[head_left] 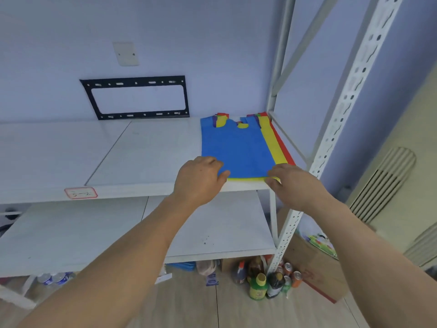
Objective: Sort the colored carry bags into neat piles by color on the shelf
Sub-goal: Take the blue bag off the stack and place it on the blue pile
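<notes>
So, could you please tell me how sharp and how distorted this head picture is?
Head view: wide-angle bending bows the shelf upright and stretches both forearms; the blue bag is fairly sharp, the left hand and right hand slightly soft; light is even, with no glare.

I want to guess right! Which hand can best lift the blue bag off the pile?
Probably the left hand: it lies on the near left corner of the blue bag, the top one. The right hand sits at the near right corner, where the yellow bag edge shows.
</notes>
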